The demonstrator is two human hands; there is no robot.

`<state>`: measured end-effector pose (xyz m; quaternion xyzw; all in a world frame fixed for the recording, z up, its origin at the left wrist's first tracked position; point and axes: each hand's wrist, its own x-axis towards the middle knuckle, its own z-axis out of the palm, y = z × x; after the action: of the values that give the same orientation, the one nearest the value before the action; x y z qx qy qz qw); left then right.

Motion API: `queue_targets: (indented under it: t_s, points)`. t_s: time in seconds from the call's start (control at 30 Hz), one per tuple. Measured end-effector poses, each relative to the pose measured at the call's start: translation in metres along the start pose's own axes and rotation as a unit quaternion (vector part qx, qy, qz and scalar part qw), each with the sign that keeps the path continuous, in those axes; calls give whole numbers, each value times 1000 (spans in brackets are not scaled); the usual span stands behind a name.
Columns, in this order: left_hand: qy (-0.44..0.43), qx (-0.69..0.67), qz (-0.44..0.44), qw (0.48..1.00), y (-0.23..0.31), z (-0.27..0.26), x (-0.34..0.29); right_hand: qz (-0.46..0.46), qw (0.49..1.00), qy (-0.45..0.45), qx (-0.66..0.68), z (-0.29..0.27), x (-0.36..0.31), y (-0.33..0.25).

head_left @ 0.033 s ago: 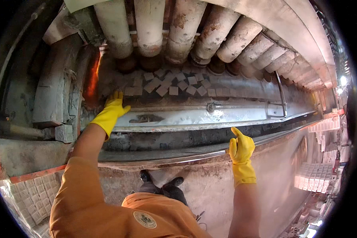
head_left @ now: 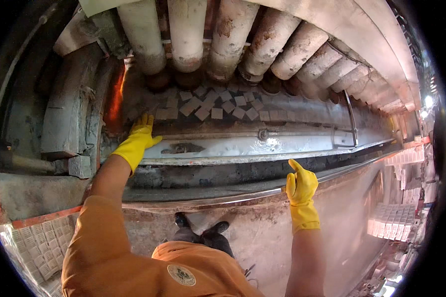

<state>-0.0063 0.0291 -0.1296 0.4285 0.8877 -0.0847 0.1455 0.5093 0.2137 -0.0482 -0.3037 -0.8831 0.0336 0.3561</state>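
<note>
My left hand [head_left: 140, 137], in a yellow rubber glove, reaches over the near side of a long metal trough [head_left: 223, 147]. Its fingers are stretched and the thumb stands apart, with nothing seen in them. Just beyond the fingertips lie several flat squarish pieces [head_left: 201, 114], scattered on a dark bed. Whether the fingertips touch a surface I cannot tell. In a matching glove, my right hand [head_left: 302, 185] is over the rounded metal rail [head_left: 243, 196]. Its index finger and thumb stick out apart, the other fingers are bent and partly hidden, and no object shows in it.
Thick, worn cylinders [head_left: 186, 37] line the far side above the bed. At the left an orange glow [head_left: 117, 96] shows beside a grey block [head_left: 67, 104]. An upright metal bar [head_left: 352, 119] crosses the trough at right. Stacks of pale blocks [head_left: 394, 220] stand at far right.
Both hands stay practically where they were. The bright glints on the wet trough, near its middle, have shifted.
</note>
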Motion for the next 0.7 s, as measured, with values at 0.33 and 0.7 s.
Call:
queue_targets:
  t_s: [0.33, 0.7]
  points:
    - [33, -131, 64, 989, -59, -17, 41, 7, 1000, -2, 1, 9, 35, 4]
    - [-60, -16, 16, 998, -106, -32, 79, 11, 1000, -16, -2, 22, 64, 9]
